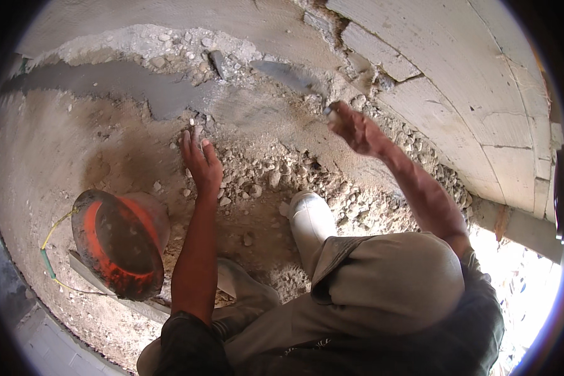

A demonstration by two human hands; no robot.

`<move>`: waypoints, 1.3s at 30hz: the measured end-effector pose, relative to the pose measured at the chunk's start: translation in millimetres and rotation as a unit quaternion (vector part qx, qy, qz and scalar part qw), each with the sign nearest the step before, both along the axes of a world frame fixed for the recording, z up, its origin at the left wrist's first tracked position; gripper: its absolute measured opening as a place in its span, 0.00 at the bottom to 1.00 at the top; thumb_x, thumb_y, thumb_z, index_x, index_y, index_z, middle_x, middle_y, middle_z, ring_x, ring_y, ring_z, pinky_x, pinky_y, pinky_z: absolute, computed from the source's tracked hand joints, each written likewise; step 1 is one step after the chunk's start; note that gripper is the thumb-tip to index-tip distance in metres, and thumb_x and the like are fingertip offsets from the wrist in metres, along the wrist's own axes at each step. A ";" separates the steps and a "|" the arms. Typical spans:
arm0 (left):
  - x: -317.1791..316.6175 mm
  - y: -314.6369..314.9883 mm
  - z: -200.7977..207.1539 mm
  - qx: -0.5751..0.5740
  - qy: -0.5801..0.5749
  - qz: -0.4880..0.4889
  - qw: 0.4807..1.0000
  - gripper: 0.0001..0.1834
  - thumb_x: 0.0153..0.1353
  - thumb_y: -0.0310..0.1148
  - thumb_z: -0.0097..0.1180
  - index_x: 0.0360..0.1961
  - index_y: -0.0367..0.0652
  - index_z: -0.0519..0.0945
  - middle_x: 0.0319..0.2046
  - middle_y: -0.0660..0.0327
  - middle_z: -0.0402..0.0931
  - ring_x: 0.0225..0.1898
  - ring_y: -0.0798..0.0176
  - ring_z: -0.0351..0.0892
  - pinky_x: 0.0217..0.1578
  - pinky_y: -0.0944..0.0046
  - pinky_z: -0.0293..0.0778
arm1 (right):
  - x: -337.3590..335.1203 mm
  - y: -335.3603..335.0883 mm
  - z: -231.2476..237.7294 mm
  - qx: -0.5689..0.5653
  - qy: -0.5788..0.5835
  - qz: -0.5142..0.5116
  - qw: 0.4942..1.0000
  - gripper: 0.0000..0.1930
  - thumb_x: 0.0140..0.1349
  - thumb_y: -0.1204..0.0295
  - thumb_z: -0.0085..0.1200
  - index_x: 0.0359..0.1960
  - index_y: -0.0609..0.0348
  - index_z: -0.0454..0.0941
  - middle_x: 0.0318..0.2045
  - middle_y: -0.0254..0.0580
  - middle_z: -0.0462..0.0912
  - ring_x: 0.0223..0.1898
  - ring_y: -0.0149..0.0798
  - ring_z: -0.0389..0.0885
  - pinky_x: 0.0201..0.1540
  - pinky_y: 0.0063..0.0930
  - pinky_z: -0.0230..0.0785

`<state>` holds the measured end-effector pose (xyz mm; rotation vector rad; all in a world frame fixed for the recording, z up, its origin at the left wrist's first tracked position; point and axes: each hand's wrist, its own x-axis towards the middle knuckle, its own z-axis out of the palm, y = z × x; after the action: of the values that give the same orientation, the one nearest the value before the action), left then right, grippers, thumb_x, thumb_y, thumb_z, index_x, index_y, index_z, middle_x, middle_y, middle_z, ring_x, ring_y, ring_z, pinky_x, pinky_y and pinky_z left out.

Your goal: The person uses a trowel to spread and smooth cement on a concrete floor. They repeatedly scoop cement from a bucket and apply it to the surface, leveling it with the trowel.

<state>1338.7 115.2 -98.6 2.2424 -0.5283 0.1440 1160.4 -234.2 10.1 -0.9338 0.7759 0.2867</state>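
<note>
At two o'clock, the fingers of your right hand (359,133) clasp the trowel (283,73), blade toward twelve, presumably for reach. At ten, your left hand (203,166) looks empty, fingers slightly apart; the bucket (149,216) sits at eight, seemingly kept handy.

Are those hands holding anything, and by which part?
The right hand grips a trowel by its handle. Whether the left hand holds anything cannot be told.

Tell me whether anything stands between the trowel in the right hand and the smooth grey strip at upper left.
A dark chunk amid pale rubble lies between the trowel and the upper right part of the grey strip; lower down, nothing visible stands in the way.
</note>
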 end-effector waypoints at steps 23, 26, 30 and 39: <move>-35.7 -54.4 16.0 0.036 -0.053 -0.166 0.984 0.25 0.72 0.44 0.45 0.62 0.40 0.71 0.70 0.47 0.59 0.73 0.41 0.52 0.72 0.39 0.46 | -64.3 -6.0 -36.1 -0.574 0.036 0.258 0.777 0.20 0.77 0.57 0.38 0.61 0.48 0.74 0.29 0.43 0.79 0.15 0.24 0.65 0.11 0.21 0.65; -65.6 -79.9 24.0 0.107 -0.054 -0.286 0.951 0.27 0.69 0.45 0.49 0.64 0.42 0.70 0.71 0.48 0.58 0.74 0.42 0.50 0.72 0.38 0.44 | -52.7 -5.4 -20.8 -0.432 0.041 0.067 0.898 0.18 0.76 0.61 0.39 0.59 0.52 0.74 0.39 0.40 0.78 0.15 0.25 0.61 0.10 0.16 0.58; -79.8 -92.9 33.9 0.204 -0.036 -0.320 0.925 0.29 0.68 0.44 0.52 0.67 0.47 0.68 0.72 0.53 0.55 0.75 0.45 0.47 0.72 0.38 0.43 | -72.8 -39.6 17.8 -0.430 0.008 0.179 0.885 0.15 0.75 0.63 0.40 0.56 0.55 0.72 0.39 0.35 0.77 0.20 0.21 0.65 0.14 0.16 0.65; -74.8 -145.3 37.1 0.234 -0.091 -0.396 0.883 0.30 0.70 0.51 0.46 0.70 0.51 0.66 0.73 0.59 0.55 0.76 0.52 0.47 0.73 0.42 0.42 | -67.2 -84.2 -50.1 -0.800 -0.038 0.431 0.416 0.25 0.75 0.52 0.38 0.61 0.60 0.68 0.47 0.52 0.80 0.36 0.33 0.85 0.31 0.21 0.84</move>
<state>1263.9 -30.1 -61.5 2.2695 -1.6820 -0.2248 1093.2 -318.4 -40.0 -3.2360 0.1260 0.3217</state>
